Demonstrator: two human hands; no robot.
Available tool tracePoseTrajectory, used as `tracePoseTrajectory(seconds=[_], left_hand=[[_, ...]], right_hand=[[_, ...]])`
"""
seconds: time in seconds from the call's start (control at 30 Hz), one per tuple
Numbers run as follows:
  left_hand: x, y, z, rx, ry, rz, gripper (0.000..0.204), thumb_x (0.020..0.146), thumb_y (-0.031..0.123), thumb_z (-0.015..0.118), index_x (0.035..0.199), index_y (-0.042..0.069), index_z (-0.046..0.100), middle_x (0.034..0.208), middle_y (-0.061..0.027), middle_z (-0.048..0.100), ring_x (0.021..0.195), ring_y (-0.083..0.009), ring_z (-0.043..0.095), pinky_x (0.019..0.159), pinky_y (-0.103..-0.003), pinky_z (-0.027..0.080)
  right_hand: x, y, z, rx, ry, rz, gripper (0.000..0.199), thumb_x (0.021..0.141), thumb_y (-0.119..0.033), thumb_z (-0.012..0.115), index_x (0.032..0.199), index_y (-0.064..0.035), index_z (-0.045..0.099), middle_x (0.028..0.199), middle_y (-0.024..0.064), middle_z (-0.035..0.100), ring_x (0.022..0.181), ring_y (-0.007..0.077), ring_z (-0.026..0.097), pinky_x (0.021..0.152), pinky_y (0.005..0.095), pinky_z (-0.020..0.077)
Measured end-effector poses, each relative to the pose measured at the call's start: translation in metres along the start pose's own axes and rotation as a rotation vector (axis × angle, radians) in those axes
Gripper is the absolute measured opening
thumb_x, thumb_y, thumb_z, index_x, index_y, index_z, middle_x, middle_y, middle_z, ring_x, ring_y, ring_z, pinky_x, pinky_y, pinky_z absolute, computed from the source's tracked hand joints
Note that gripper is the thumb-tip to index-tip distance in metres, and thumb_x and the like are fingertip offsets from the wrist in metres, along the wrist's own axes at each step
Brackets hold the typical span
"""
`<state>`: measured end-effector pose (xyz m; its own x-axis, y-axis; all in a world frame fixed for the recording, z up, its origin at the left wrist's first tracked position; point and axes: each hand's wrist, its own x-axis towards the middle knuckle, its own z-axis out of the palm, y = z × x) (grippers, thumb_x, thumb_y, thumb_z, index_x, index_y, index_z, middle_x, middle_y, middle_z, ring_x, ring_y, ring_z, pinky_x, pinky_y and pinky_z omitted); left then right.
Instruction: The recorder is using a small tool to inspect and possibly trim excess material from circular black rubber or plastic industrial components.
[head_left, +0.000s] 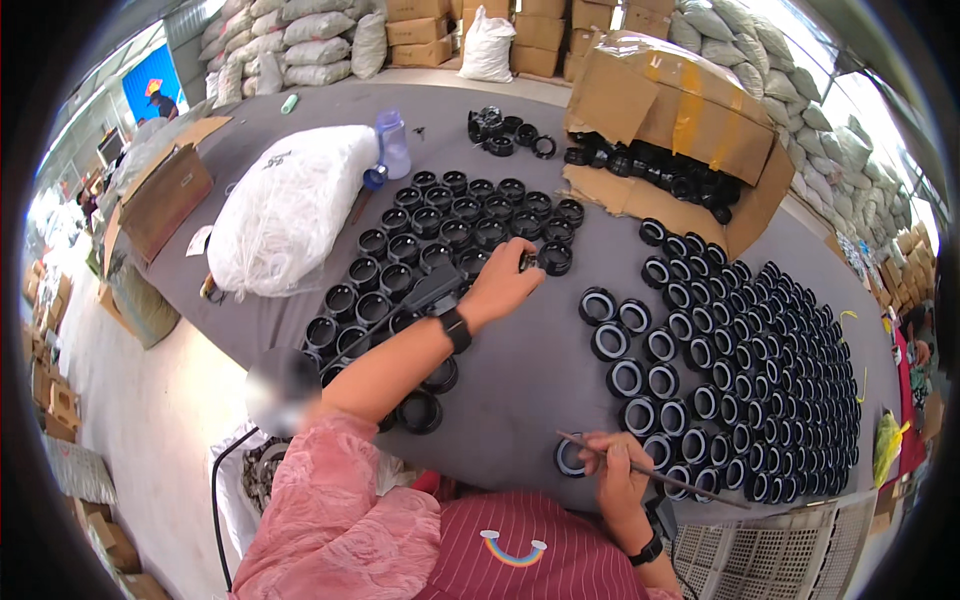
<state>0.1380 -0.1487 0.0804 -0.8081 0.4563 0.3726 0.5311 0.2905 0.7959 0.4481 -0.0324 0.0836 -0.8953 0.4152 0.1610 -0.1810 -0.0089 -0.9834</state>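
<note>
My left hand (508,282) reaches across the grey table, fingers curled round a black plastic ring (527,261). Right beside the fingertips stands another black ring (556,258). Under and left of my arm, a group of open black rings (403,248) is spread in loose rows. Near the front edge my right hand (617,474) grips a thin brown stick (700,490), its tip pointing left. A ring with a pale inner band (571,456) lies just beyond that tip. To the right are many more rings with pale inner bands (626,378), in dense rows.
An open cardboard box (690,100) lies tipped at the back right, black rings spilling out. A large white plastic bag (292,210) and a clear bottle (394,145) stand at the back left. Several loose rings (500,146) sit behind. A cardboard box (165,203) is at the left edge.
</note>
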Motion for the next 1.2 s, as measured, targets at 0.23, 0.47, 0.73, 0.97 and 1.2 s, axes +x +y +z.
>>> tracePoseTrajectory(seconds=[0.23,0.47,0.73,0.97,1.2], left_hand=[[0.049,-0.046,0.045,0.712,-0.257,0.096,0.053,0.075,0.019,0.077,0.119,0.001,0.052,0.111,-0.0234,0.058,0.109,-0.0409,0.057,0.093,-0.049,0.049],[0.057,-0.057,0.039,0.832,-0.158,0.22,0.055,0.07,0.021,0.085,0.112,0.004,0.055,0.109,-0.0128,0.057,0.109,-0.0331,0.057,0.098,-0.047,0.047],[0.063,-0.06,0.042,0.825,-0.117,0.297,0.018,0.083,0.003,0.064,0.099,0.004,0.059,0.103,-0.0136,0.058,0.102,-0.0303,0.06,0.074,-0.034,0.056],[-0.004,0.034,0.046,0.575,-0.469,0.268,0.043,0.079,0.023,0.077,0.111,0.004,0.056,0.116,-0.0176,0.057,0.107,-0.0353,0.059,0.085,-0.046,0.052],[-0.158,0.11,0.04,0.298,-0.783,0.217,0.072,0.071,0.028,0.085,0.128,0.001,0.049,0.126,-0.0176,0.054,0.118,-0.0389,0.054,0.095,-0.046,0.049]], right_hand=[[-0.02,-0.002,-0.038,-0.039,0.142,0.08,0.035,0.103,-0.024,0.047,0.088,0.0025,0.064,0.086,0.017,0.067,0.063,0.0156,0.062,0.053,0.0252,0.0457],[-0.017,0.003,-0.047,-0.008,0.131,0.023,0.035,0.103,-0.026,0.048,0.089,0.0029,0.063,0.089,0.0174,0.066,0.065,0.0156,0.063,0.053,0.0248,0.0459],[-0.016,-0.001,-0.043,-0.018,0.106,0.057,0.038,0.103,-0.03,0.049,0.09,0.0031,0.063,0.089,0.017,0.066,0.066,0.016,0.062,0.055,0.0256,0.0463],[-0.037,0.004,-0.054,-0.018,0.246,-0.024,0.02,0.098,-0.014,0.052,0.097,0.001,0.065,0.088,0.011,0.067,0.07,0.011,0.057,0.065,0.0252,0.0467],[-0.065,0.012,-0.049,-0.068,0.321,0.223,0.012,0.097,-0.01,0.057,0.099,-0.0009,0.065,0.085,0.0074,0.069,0.071,0.007,0.057,0.065,0.0223,0.0464]])
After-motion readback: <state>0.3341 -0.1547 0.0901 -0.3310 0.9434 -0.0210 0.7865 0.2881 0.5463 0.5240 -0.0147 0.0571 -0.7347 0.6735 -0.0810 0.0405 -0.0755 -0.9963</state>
